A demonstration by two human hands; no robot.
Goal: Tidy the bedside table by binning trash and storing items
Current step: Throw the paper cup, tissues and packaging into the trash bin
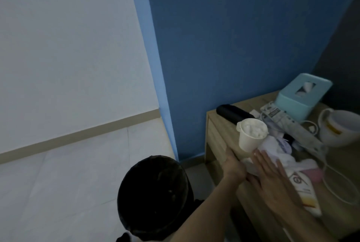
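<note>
A wooden bedside table (220, 132) stands at the right against a blue wall, crowded with clutter. A white paper cup (250, 140) stuffed with white wads stands near its front left edge. Crumpled white tissues (272, 150) lie just behind my hands. My left hand (233, 167) is cupped against the table's edge below the cup, thumb up, and nothing shows in it. My right hand (272, 181) lies flat on the tabletop, fingers spread, beside the tissues and over a white and orange packet (308, 197). A black bin (153, 193) stands on the floor left of the table.
On the table sit a black cylindrical case (231, 114), a teal tissue box (303, 95), a printed white packet (282, 119), a white jug-like bowl (342, 130), a pink item (311, 172) and a looped white cable (341, 183). Pale tiled floor lies to the left.
</note>
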